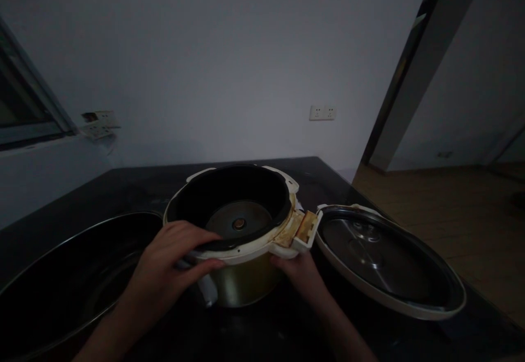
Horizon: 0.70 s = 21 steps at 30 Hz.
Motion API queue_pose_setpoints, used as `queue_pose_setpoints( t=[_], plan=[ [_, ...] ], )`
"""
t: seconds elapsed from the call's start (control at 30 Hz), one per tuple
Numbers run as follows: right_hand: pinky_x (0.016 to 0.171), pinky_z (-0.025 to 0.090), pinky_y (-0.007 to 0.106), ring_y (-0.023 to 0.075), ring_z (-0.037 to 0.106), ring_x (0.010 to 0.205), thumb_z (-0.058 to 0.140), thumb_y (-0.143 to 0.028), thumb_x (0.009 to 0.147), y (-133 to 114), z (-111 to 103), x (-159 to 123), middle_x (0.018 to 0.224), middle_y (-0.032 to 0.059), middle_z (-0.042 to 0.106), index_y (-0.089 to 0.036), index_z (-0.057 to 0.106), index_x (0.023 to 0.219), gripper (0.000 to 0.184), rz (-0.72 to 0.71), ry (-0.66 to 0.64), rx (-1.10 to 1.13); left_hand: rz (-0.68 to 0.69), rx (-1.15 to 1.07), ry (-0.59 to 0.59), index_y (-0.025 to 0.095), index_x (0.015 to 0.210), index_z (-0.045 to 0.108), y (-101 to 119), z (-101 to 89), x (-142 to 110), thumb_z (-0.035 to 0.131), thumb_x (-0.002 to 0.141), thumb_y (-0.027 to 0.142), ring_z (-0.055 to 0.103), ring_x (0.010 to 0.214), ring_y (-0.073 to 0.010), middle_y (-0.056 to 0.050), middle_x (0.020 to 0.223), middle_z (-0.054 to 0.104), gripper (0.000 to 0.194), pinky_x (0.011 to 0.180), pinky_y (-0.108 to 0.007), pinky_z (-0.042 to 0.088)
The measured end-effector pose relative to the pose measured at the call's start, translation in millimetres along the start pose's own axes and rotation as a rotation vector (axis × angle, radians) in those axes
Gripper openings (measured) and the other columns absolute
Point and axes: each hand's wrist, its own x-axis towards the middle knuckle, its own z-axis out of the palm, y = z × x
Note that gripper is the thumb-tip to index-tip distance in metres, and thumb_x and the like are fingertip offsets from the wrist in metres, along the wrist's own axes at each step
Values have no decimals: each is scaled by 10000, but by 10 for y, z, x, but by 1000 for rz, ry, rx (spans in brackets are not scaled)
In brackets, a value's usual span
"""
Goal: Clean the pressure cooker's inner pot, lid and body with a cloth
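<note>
Gripping, left hand: near rim of cooker, fingers over, thumb outside.
Right hand: under hinge, fingers mostly hidden; cannot tell hold.
Cooker: on counter, between pot and lid.
Lid: might get knocked by hinge on turning cooker.

The cooker body stands on the tabletop, a heating plate inside at its bottom. Left of the cooker body sits the pot; just right of it, the lid. Of the hands, the left is on its near-left rim, the right below its near-right rim. Behind it rises the wall, with a socket behind and rightward
</note>
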Motion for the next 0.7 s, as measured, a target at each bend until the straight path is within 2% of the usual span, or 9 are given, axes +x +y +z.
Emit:
queue_pose_setpoints(
  t=[0.13, 0.27, 0.4, 0.5, 0.6, 0.7],
  plan=[
    [1047, 397, 511, 309, 598, 1134, 825, -346, 511, -63, -47, 99, 1157, 131, 676, -173, 631, 1026, 576, 60, -7, 1, -1, -10, 45, 246, 949, 707, 99, 51, 25, 649, 822, 508, 661, 815, -212, -18, 870, 740, 296, 785, -361, 466],
    [1044, 412, 480, 287, 578, 1176, 788, -385, 597, -141, 11, -121, 1266, 127, 629, -203, 566, 1216, 682, 53, 76, -25, -6, -35, 72, 236, 953, 701, 156, 69, 36, 664, 827, 467, 651, 796, -200, -14, 863, 734, 267, 776, -354, 457],
    [1044, 422, 443, 279, 525, 1248, 745, -465, 658, -240, 177, -384, 1370, 126, 554, -226, 438, 1384, 823, 93, 83, 4, -16, -42, 88, 220, 948, 699, 216, 96, 38, 691, 823, 400, 643, 803, -190, -10, 871, 730, 220, 778, -342, 448],
    [1109, 337, 454, 282, 421, 1344, 658, -602, 709, -270, 250, -378, 1468, 142, 442, -191, 368, 1433, 881, 162, 140, -5, 1, -35, 105, 204, 964, 696, 268, 153, 63, 705, 818, 368, 645, 818, -191, -16, 890, 735, 220, 785, -344, 438],
    [1173, 200, 431, 254, 266, 1433, 573, -700, 729, -280, 238, -220, 1540, 123, 328, -173, 370, 1430, 900, 169, 224, -26, 13, -11, 115, 186, 958, 697, 320, 231, 127, 714, 813, 352, 645, 803, -191, -24, 885, 738, 221, 762, -344, 431],
    [1188, 145, 406, 244, 226, 1449, 553, -756, 701, -299, 190, -42, 1522, 111, 368, -172, 474, 1357, 882, 174, 254, -26, 21, 28, 126, 179, 938, 699, 365, 310, 211, 707, 818, 365, 641, 774, -190, -31, 867, 738, 221, 720, -338, 427]
  ],
)
